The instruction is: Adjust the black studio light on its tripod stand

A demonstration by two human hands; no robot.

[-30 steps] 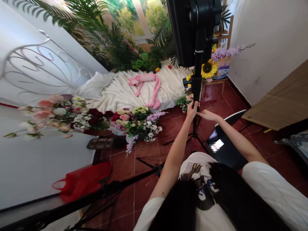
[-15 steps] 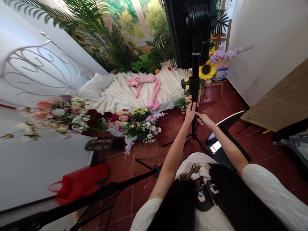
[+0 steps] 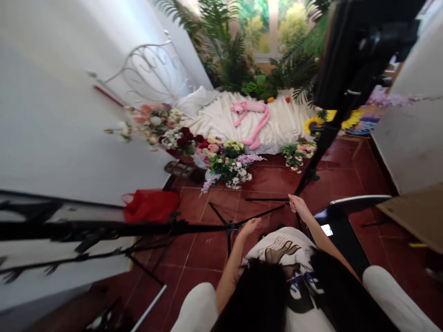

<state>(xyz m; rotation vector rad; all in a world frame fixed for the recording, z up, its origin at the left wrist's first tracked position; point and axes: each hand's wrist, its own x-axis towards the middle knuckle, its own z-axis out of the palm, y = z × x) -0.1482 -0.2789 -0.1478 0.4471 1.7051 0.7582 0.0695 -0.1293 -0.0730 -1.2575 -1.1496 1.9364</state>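
A black stand [image 3: 321, 146] with a large dark box-like head [image 3: 353, 50] leans at the right, its legs spread on the red tile floor. My right hand [image 3: 296, 205] is closed at the lower part of this stand, by its legs; what exactly its fingers hold is too small to tell. Lower and to the left, my left hand [image 3: 252, 225] has its fingers curled beside a thin black leg; whether it touches the leg is unclear. A second black tripod [image 3: 200, 228] stretches in from the left, its hub just left of my left hand.
A pink plush toy [image 3: 256, 108] lies on a cream blanket [image 3: 218, 117] ahead. Flower bunches [image 3: 228, 161] line its front edge. A red bag [image 3: 150, 205] sits at the left wall. A black chair [image 3: 346, 235] with a lit phone [image 3: 326, 229] is at the right.
Both hands have left the upper pole and moved down and apart, the left one towards the left. The view has shifted, and the stand now appears further right and more tilted.
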